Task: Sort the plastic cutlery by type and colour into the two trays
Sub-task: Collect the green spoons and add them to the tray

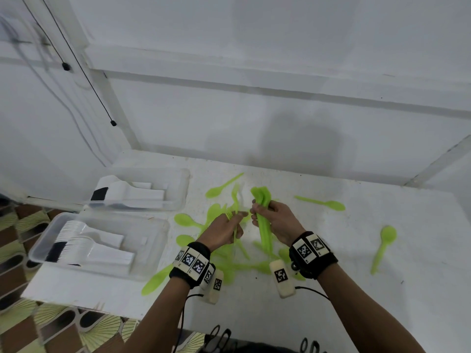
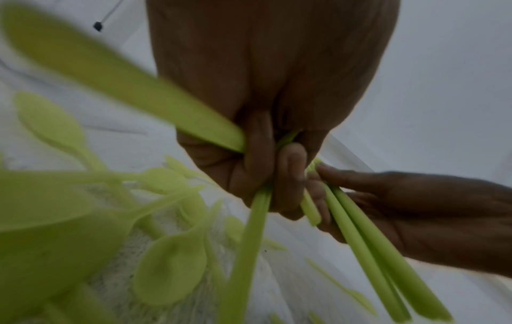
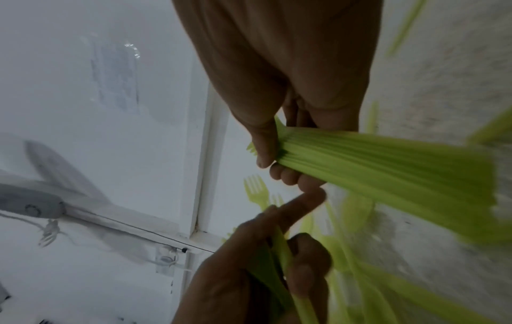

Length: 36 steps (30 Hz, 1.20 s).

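- Head view: your right hand (image 1: 274, 220) grasped a stacked bundle of green forks (image 1: 263, 215) above the counter (image 1: 382, 263), and your left hand (image 1: 224, 229) pinched a green fork (image 1: 235, 220) just beside it. Loose green spoons (image 1: 383, 244) lay scattered about; white cutlery already filled the near tray (image 1: 153, 263) and far tray (image 1: 184, 184) on the left. You did well to gather one type first; I'd judge the single fork should join the bundle tines-to-tines.
- Left wrist view: your left hand's fingers (image 2: 291, 175) were curled round thin green handles (image 2: 249, 230), touching the right hand's bundle. Keep the handles parallel so that none slips.
- Right wrist view: your thumb (image 3: 263, 142) clamped the fanned stack (image 3: 374, 162) near the tines. It looked splayed, so squeezing it square before carrying seemed wise.
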Motion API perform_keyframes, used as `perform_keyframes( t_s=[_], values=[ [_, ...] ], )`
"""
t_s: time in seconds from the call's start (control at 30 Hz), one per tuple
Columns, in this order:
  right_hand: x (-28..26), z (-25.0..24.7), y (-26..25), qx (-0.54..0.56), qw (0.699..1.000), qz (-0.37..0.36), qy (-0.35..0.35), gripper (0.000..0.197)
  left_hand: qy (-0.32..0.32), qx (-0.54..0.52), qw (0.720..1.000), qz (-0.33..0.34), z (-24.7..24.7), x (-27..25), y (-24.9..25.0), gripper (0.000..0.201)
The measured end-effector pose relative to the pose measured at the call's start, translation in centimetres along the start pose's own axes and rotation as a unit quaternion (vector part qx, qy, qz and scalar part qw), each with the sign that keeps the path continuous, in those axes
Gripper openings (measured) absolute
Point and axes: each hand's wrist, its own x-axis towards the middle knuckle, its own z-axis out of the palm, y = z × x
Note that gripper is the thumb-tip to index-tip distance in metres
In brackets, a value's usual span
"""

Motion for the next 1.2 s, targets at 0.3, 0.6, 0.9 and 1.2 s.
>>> perform_keyframes(
  t_s=[0.3,0.6,0.9,1.2],
  values=[
    [1.6,0.7,-1.4,-0.045,0.999,0.002,-0.019,0.021,-0.073,0.020,0.997,0.008,0.3,0.2,1.4,0.037],
    [3.0,0.0,-1.4,-0.074,0.991,-0.041,0.106,0.025,0.218,0.175,0.943,0.182,1.4,1.8,0.5,0.024],
    [2.7,0.5,-1.0,-0.006,1.000,0.022,0.011,0.023,0.222,0.248,0.922,0.196,2.0,2.5,-0.5,0.044],
    [2.1,1.6,1.0,-0.001,1.000,0.023,0.019,0.026,0.166,0.404,0.886,0.156,2.5,1.5,0.4,0.037]
  ],
)
